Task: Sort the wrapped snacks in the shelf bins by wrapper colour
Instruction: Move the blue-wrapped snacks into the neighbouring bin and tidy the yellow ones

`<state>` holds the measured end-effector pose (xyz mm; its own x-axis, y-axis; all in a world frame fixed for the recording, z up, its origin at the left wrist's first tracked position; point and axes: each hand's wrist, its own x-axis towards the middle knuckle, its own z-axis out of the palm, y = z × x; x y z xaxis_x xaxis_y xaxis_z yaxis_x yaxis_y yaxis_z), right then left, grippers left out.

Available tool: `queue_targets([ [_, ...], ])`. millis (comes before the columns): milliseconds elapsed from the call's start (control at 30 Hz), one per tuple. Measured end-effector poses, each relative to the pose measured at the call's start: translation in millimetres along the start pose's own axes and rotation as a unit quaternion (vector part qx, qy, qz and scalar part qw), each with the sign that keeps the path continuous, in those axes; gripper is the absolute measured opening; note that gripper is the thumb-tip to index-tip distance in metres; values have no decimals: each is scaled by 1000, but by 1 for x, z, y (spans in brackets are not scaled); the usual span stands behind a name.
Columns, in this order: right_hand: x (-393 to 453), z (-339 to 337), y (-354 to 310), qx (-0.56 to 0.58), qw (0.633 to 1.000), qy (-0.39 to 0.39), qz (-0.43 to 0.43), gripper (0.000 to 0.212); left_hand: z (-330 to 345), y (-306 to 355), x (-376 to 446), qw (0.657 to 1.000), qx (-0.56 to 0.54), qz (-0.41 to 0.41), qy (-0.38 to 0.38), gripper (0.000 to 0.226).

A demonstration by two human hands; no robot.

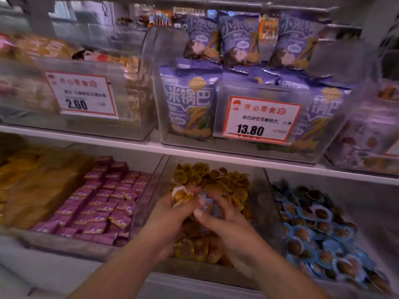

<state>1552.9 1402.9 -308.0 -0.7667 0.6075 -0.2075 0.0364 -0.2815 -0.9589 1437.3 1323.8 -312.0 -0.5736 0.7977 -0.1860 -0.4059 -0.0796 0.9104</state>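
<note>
Together, left hand (pixel 172 214) grips yellow-wrapped snacks (pixel 181 196) and right hand (pixel 224 221) pinches blue-wrapped snack (pixel 206 201) above yellow bin (pixel 273 203)

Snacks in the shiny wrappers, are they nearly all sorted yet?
Mostly. The clear yellow-wrapper bin and the blue-wrapper bin look largely one colour each. The left hand holds yellow-wrapped snacks; the right hand holds blue-wrapped ones over the yellow bin. Those blue ones still need moving right.

snack shop, price tags (pixel 261 119), shelf bins (pixel 267 152)
</note>
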Motion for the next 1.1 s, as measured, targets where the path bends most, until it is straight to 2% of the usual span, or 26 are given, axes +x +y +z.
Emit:
queue_targets([
  [100, 9, -15, 0, -8, 999, 26, 30, 30, -8, 5, 5, 999, -29, -31, -19, 48],
  [267, 19, -23, 0, 52, 991, 97, 77, 17, -10, 3, 6, 997, -51, -52, -19, 50],
  [400, 24, -21, 3, 76, 991, 72, 87, 23, -7, 3, 6, 996, -60, -50, -33, 54],
  [500, 25, -16, 11, -55, 997, 42, 34, 41, -4, 5, 1, 995, -59, -48, -65, 61],
  [567, 23, -14, 12, -54, 997, 45, 9, 32, -4, 6, -1, 995, -59, -54, -68, 63],
  [667, 19, -19, 6, -15, 995, 95, -30, 13, -5, 7, 2, 996, -47, -65, -28, 61],
  [767, 10, -28, -10, -36, 987, 130, -85, 11, -4, 8, 4, 997, -20, -67, -12, 63],
  [933, -18, -54, -46, -80, 969, 125, -200, 19, -1, 8, 9, 997, 4, -73, -30, 66],
  [1033, -31, -89, -63, -116, 943, 202, -237, 20, 6, 2, 12, 998, 29, -30, -41, 62],
  [1100, -35, -119, -68, -144, 922, 277, -229, 17, 10, -4, 13, 994, 105, 9, -37, 72],
])
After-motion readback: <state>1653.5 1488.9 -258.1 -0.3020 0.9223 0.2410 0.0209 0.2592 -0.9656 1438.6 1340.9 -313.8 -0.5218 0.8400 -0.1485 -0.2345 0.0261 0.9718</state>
